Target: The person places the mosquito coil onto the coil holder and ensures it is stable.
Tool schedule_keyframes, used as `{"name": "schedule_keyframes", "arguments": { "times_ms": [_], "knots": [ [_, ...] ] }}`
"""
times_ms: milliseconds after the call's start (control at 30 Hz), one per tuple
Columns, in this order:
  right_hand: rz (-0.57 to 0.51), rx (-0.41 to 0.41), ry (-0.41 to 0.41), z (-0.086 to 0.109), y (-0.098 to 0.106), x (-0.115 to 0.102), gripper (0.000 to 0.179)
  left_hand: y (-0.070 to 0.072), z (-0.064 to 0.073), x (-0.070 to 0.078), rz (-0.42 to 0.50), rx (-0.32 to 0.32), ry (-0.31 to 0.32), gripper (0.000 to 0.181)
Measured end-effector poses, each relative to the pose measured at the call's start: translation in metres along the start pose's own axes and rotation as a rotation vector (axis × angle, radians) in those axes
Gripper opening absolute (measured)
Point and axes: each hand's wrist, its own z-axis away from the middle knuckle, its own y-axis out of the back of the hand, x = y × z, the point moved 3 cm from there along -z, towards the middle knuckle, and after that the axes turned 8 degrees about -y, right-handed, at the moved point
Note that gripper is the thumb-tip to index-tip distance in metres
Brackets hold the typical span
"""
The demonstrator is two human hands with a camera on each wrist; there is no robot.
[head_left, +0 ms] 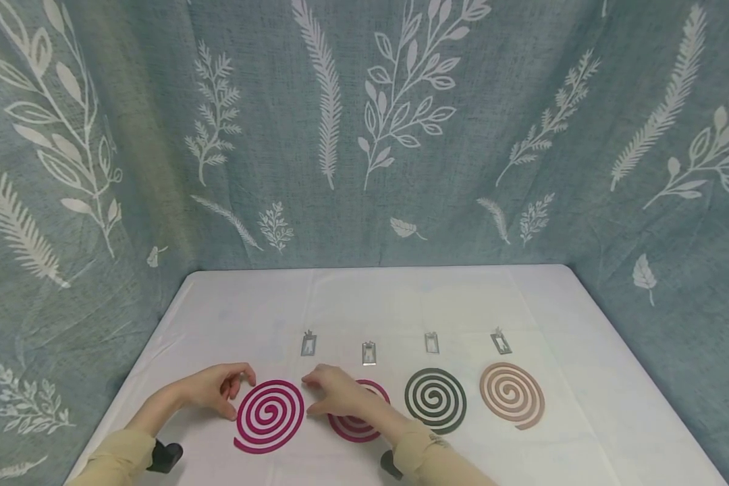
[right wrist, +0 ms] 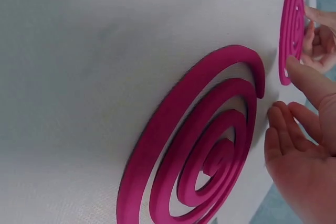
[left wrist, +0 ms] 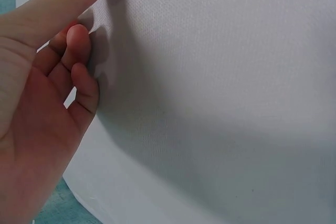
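Observation:
A magenta mosquito coil (head_left: pixel 270 410) lies flat on the white-covered table, between my two hands. At its left side, my left hand (head_left: pixel 215 389) has thumb and fingers loosely bent, the thumb tip right at the coil's edge. My right hand (head_left: pixel 335 393) is just right of the same coil, its fingers pointing toward it and holding nothing. Beneath my right hand and wrist lies a second magenta coil (right wrist: pixel 186 137), partly hidden in the head view. The left wrist view shows the left hand's curled lower fingers (left wrist: pixel 79 45) close over the cloth.
To the right lie a dark green coil (head_left: pixel 435 398) and a brown coil (head_left: pixel 510 389). Several small metal coil stands, one of them a frame (head_left: pixel 369 353) behind the second coil, form a row farther back. A patterned blue-green curtain (head_left: pixel 364 223) encloses the table (head_left: pixel 364 297).

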Motion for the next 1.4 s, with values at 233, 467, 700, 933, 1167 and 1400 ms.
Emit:
{"name": "schedule_keyframes", "arguments": {
  "times_ms": [233, 467, 700, 933, 1167, 1400],
  "knots": [
    [0.017, 0.008, -0.023, -0.004, -0.004, -0.004, 0.049, 0.000, -0.001, -0.001, -0.006, 0.007, -0.008, 0.040],
    [0.016, 0.005, -0.032, -0.005, -0.005, -0.006, 0.049, 0.000, -0.003, -0.006, 0.004, 0.028, -0.019, 0.034],
    [0.004, 0.005, -0.009, -0.006, -0.007, -0.003, 0.046, -0.001, 0.000, -0.010, 0.034, 0.059, -0.049, 0.037],
    [-0.013, 0.011, -0.008, -0.007, -0.010, 0.000, 0.046, -0.002, 0.002, -0.010, 0.045, 0.083, -0.073, 0.037],
    [0.010, 0.016, 0.019, -0.006, -0.012, 0.000, 0.046, -0.004, 0.002, -0.005, 0.041, 0.093, -0.113, 0.034],
    [0.004, 0.029, 0.038, -0.005, -0.013, 0.000, 0.046, -0.004, 0.003, -0.007, 0.030, 0.120, -0.087, 0.035]
  ]
}}
